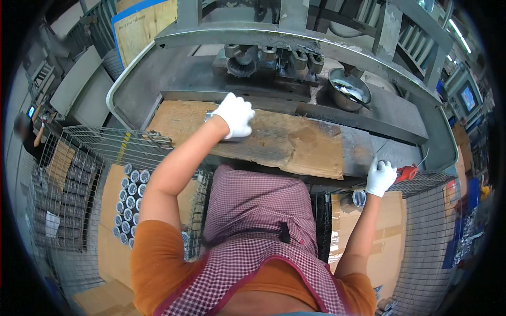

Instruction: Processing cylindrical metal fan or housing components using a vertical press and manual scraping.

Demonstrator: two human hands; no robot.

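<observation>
My left hand (234,116), in a white glove, is closed over a grey metal part (208,115) on the cardboard sheet (295,139). The glove covers most of that part, so its full shape is hidden. Off to the right, my right hand (380,178), also gloved in white, has curled fingers at the edge of the metal bench beside a wire basket. What it holds, if anything, cannot be made out. A tool with a red handle (407,173) lies just right of it. Below and left of this hand, a short metal cylinder (359,198) stands over cardboard.
A machine with metal fixtures (242,63) rises behind the bench under a heavy frame (295,38). A metal bowl (350,89) with tools sits right of them. The left wire basket (113,142) holds several metal cylinders (130,201). Another person (29,134) stands far left.
</observation>
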